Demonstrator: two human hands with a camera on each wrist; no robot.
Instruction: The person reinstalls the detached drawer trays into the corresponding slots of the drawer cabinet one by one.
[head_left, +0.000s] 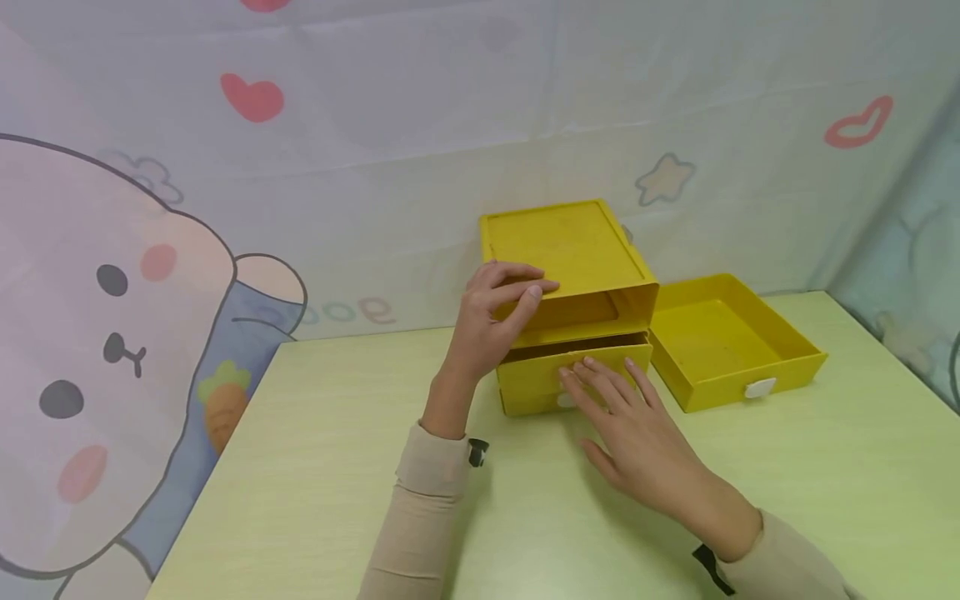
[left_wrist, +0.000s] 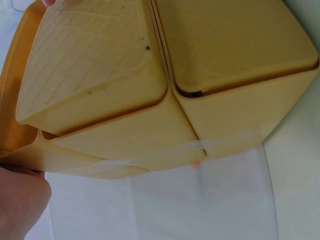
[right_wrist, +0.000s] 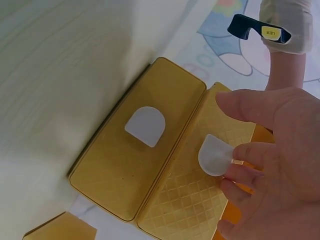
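Note:
A yellow drawer cabinet (head_left: 562,246) stands near the back wall, its top slot without a drawer. My left hand (head_left: 491,317) rests at the upper left front edge, with fingers over the top and thumb by the front rim. The middle drawer (head_left: 525,367) sticks out slightly, leaving a dark gap above its front. Fingertips of my right hand (head_left: 637,442) touch that front, spread and fairly straight. In the right wrist view, they lie beside its white pull tab (right_wrist: 216,156). The bottom drawer (right_wrist: 110,160), with another white tab, sits flush.
A loose yellow drawer (head_left: 742,333) with a white tab lies on the table just right of the cabinet. Behind the pale table (head_left: 330,467) hangs a printed cloth (head_left: 420,100) with hearts and a cartoon animal. Clear tape (left_wrist: 165,150) runs along the cabinet's side.

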